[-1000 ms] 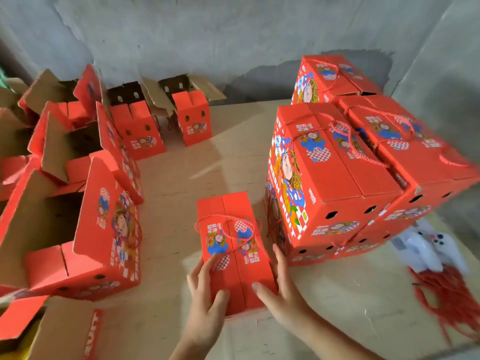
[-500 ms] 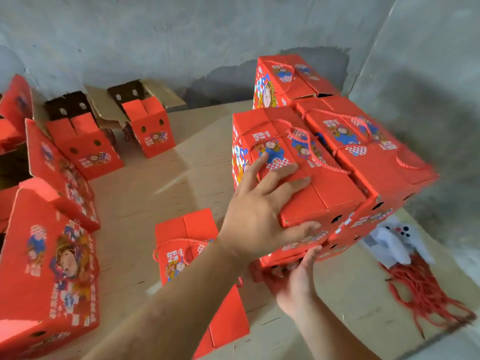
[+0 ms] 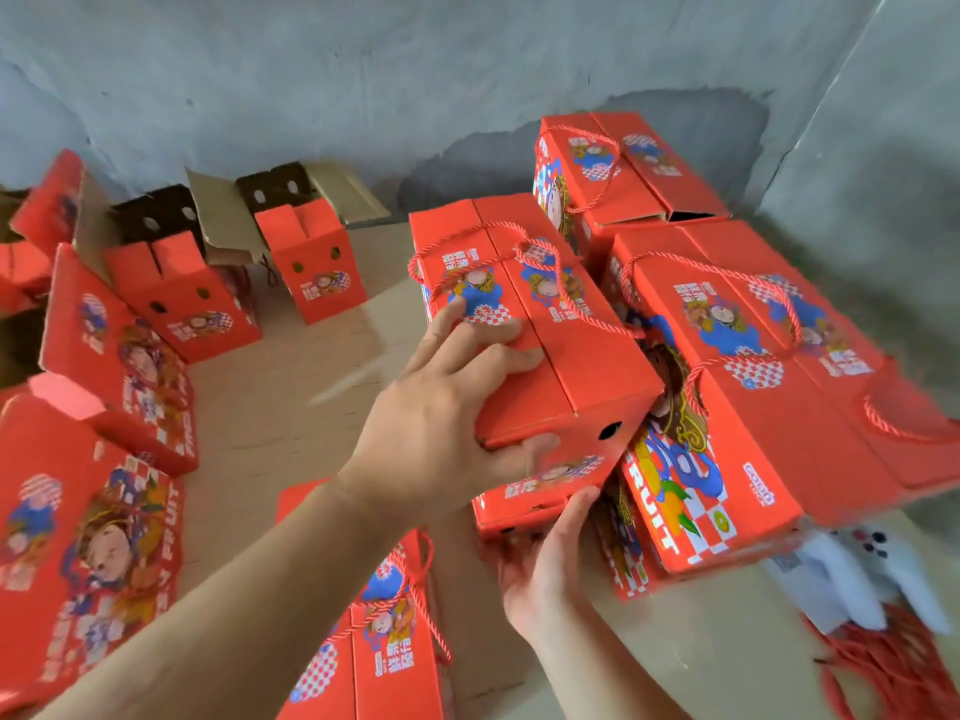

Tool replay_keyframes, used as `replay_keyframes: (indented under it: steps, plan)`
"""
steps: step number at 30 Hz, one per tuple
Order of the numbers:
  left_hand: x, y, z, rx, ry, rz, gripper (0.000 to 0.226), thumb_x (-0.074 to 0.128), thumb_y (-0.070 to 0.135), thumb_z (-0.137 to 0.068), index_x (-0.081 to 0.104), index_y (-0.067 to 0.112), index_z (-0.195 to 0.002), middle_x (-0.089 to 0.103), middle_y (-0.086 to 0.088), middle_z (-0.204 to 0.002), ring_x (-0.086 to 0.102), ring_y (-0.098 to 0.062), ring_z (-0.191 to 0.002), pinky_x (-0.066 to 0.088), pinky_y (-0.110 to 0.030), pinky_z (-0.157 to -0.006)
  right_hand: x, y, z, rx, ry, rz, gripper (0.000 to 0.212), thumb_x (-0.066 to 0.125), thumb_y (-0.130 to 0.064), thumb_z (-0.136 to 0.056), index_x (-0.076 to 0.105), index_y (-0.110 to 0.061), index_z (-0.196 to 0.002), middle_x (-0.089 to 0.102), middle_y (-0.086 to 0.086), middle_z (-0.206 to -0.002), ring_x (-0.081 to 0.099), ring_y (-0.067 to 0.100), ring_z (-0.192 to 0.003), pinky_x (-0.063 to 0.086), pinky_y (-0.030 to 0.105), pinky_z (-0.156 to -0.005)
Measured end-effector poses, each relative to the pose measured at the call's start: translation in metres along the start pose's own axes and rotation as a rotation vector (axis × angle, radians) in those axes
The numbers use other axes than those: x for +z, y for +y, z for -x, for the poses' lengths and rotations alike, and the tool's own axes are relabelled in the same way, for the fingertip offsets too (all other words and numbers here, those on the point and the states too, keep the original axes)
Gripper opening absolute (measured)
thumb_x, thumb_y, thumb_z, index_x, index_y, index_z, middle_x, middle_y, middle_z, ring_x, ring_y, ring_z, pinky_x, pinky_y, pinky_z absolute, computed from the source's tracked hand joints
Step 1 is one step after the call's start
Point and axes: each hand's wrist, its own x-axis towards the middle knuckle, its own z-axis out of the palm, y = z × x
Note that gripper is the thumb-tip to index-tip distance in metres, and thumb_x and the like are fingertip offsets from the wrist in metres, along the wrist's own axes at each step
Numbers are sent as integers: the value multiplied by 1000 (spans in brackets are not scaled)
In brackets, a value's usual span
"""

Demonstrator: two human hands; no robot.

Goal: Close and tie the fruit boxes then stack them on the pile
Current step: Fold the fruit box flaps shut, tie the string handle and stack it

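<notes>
Fruit box (image 3: 540,324), closed and corded, was held tilted at the near left corner of the pile (image 3: 769,387), its right side touching the neighbouring stacked box. The left hand (image 3: 447,423) lay over its near top corner, fingers curled onto the lid and thumb hooked round the end face just left of the vent hole. The right hand (image 3: 545,558) was under the near end, fingers straight and pressed up against the bottom edge; whether it bore the box's weight or touched the box beneath could not be told.

The main risk looked like a slip: the grip sat on one end only, so the far end might have dropped or swung. The loose red cord handle (image 3: 561,283) on the lid could have snagged on the neighbouring box's cord and dragged it askew. A push to the right to seat the box might have shoved the pile, whose upper boxes sat unevenly, one at the far side with its end flap gaping. Another tied box (image 3: 374,631) lay just below the arms on the worktop (image 3: 291,402), where a fall would have struck it. Open boxes (image 3: 182,283) waited at the far left
</notes>
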Motion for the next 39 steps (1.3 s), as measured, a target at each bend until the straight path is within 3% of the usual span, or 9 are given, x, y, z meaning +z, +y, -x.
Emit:
replay_keyframes:
  steps: [3,14,19,21,23,28,32,36,39]
  plan:
    - [0,-1,0,26,18,-24,64,74,59,-78,68,17,-126,59,1,-140,27,-19,-154,30,-35,-125,2,4,-4,-16,42,-34,99,54,-94,-62,61,-30,-137,71,11,-130,68,31,-119,51,52,-107]
    - [-20,-62,-44,-25,-124,-22,80,65,75,-73,62,23,-135,47,14,-152,17,-10,-155,16,-22,-125,64,1,-40,-9,-4,-42,100,64,-88,-58,53,-34,-141,69,11,-131,69,35,-117,52,61,-102]
    - [-20,-88,-94,-78,-229,-81,84,69,69,-74,55,23,-143,41,9,-159,18,-22,-158,26,-35,-120,109,-19,-75,-81,17,-62,54,60,-82,-77,59,-44,-115,79,-3,-105,77,23,-93,58,60,-88]
    - [-21,-100,-112,-57,-278,-113,82,74,60,-77,52,22,-147,37,7,-161,15,-23,-158,21,-29,-116,124,-21,-86,-82,21,-80,48,57,-83,-79,56,-44,-107,80,-8,-89,78,16,-78,59,60,-88]
    - [-22,-112,-127,-23,-315,-132,80,78,52,-81,50,18,-148,36,2,-161,16,-24,-157,15,-23,-117,136,-23,-98,-82,41,-99,54,61,-87,-68,53,-48,-103,78,-7,-93,78,16,-74,59,60,-86]
    - [-16,-131,-165,27,-368,-153,81,78,47,-86,44,11,-151,34,-6,-159,19,-28,-156,16,-38,-127,159,-34,-127,-143,2,-109,58,64,-88,-63,57,-52,-107,74,-11,-113,77,17,-92,56,61,-91]
    - [-4,-139,-183,63,-339,-184,81,73,47,-90,41,6,-151,35,-12,-157,16,-37,-156,8,-45,-130,167,-50,-145,-121,40,-91,80,67,-84,-72,39,-48,-138,63,-7,-131,66,27,-116,50,68,-96]
    - [5,-139,-180,-47,-287,-217,88,74,53,-88,33,22,-159,28,4,-166,6,-31,-159,6,-77,-118,162,-61,-146,-163,13,36,77,60,-81,-82,40,-41,-145,68,-9,-124,70,19,-110,55,50,-101]
    - [15,-131,-156,-130,-144,-206,82,74,46,-90,31,36,-160,19,12,-171,4,-30,-160,-2,-77,-118,142,-61,-134,-110,4,211,67,53,-73,-92,44,-33,-144,64,-4,-128,66,18,-112,49,41,-107]
